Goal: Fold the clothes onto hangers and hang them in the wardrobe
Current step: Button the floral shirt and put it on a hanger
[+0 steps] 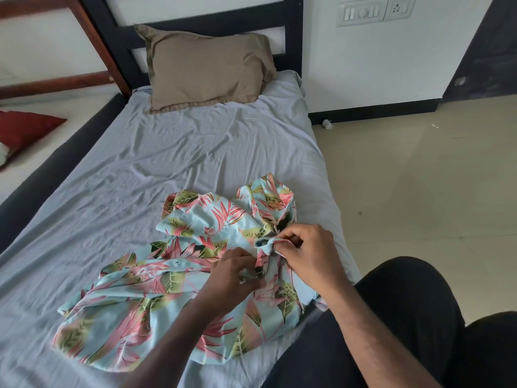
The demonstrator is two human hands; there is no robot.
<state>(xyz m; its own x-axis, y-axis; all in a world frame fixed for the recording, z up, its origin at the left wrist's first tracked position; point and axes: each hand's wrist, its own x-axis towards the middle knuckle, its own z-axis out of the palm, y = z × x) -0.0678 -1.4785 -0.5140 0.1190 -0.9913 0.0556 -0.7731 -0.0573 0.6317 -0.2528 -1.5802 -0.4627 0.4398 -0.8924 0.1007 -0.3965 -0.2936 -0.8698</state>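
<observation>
A light-blue shirt with a pink and green leaf print lies crumpled on the near right part of the bed. My left hand pinches one front edge of the shirt near its middle. My right hand pinches the other front edge, where a dark button shows on the placket. The two hands are close together over the shirt's opening. No hanger and no wardrobe are in view.
A brown pillow lies at the head of the bed against a dark headboard. A second bed with a red cushion stands at left. Beige tiled floor spreads at right. My dark-trousered legs are at lower right.
</observation>
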